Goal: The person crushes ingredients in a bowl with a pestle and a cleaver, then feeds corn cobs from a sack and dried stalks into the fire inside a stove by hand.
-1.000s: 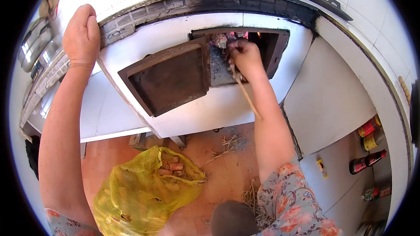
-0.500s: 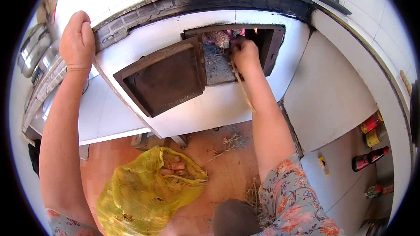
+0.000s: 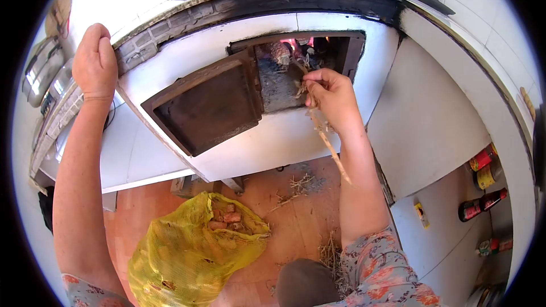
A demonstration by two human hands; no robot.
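My right hand (image 3: 331, 94) pinches a thin dry stalk (image 3: 330, 146) just in front of the stove opening (image 3: 270, 88). The stalk's lower end hangs down beside my forearm. Inside the opening, corncobs (image 3: 280, 53) lie near a pink-orange glow at the back, with grey ash below them. The rusty stove door (image 3: 202, 105) stands swung out to the left. My left hand (image 3: 95, 62) is closed at the left edge of the stove top; whether its fingers hold anything is hidden.
A yellow mesh bag (image 3: 190, 250) with corncob pieces sits on the tiled floor (image 3: 284, 216). Straw (image 3: 330, 261) lies near my knee. Jars and a dark bottle (image 3: 482, 204) stand at the right. Metal pots (image 3: 42, 71) are at the far left.
My right hand has drawn back out of the stove opening, down and to the right, with the stalk still in it. The left hand stays closed at the stove's edge as the view shifts slightly.
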